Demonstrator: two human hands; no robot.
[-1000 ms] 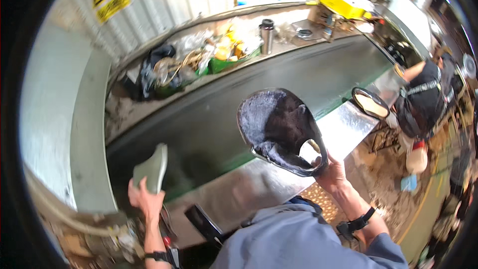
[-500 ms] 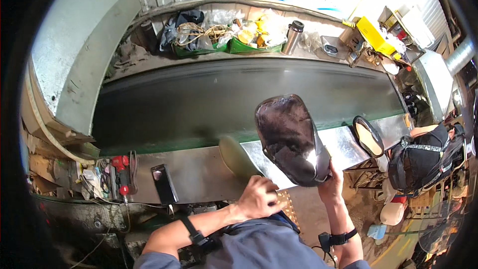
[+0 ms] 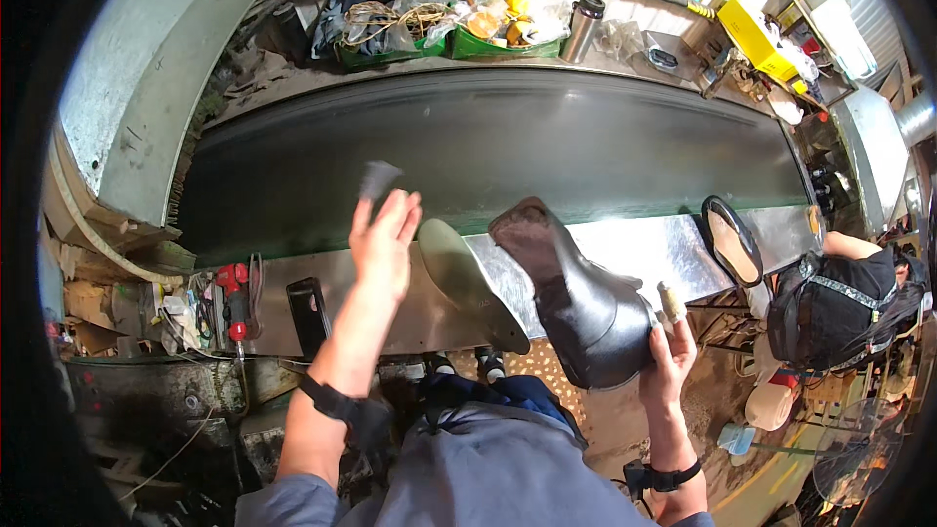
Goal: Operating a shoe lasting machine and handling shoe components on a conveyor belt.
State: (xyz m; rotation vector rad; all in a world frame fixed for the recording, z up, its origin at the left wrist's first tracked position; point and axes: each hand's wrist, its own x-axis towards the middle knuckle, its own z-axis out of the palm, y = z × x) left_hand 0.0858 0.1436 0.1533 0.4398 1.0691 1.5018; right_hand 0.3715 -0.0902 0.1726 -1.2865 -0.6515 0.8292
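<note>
Glossy black curved shell of leather-like material [image 3: 597, 327] is held tilted over the near edge of the bright bare-metal ledge [image 3: 659, 246], its narrow brownish end reaching out above that ledge; whether the two touch, I cannot tell. On the near side of the ledge, the person's right hand [image 3: 669, 361] grasps the shell by its rim, with a stubby beige cylinder [image 3: 672, 302] at the fingertips, perhaps a finger covering. Such one-sided support could let the shell swing, so a firm yet light pinch and a steady wrist seem best, to avoid creasing its wall. Lying across the ledge, the smooth olive-grey curved panel [image 3: 464, 278] deserves clearance, since its edge might scuff the gloss. Above the ledge's far edge, the person's left hand [image 3: 386, 249] is raised with fingers extended, well apart from the shell; a small blurred dark-grey piece [image 3: 379, 179] shows at its fingertips, pinched or worn, I cannot tell. Setting that hand under the narrow end would help in any turning. Beyond the ledge stretches the broad dark-grey smooth surface [image 3: 547, 137].
</note>
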